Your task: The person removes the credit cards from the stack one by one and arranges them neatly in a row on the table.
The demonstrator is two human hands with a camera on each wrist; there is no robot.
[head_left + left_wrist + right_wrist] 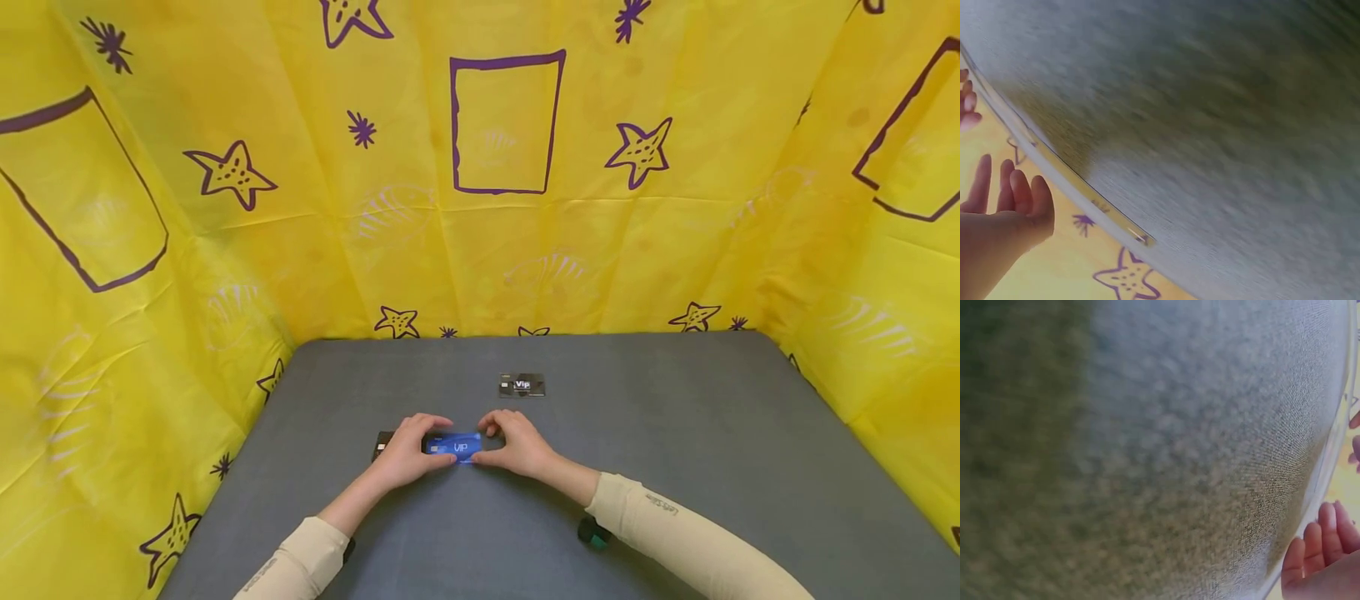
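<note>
Table (675, 433) is bearing black Vip card (522, 385) farther off | left hand (408, 450) is partly blocking dark item (384, 439) | it and right hand (521, 448), half-curled, are pinching blue VIP card (454, 447)

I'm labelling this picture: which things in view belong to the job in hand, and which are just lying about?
Likely in the job:
blue VIP card, between the left hand and right hand

Seemingly lying about:
black Vip card, farther off, untouched
dark item, partly hidden by the left hand; its role is unclear
</note>
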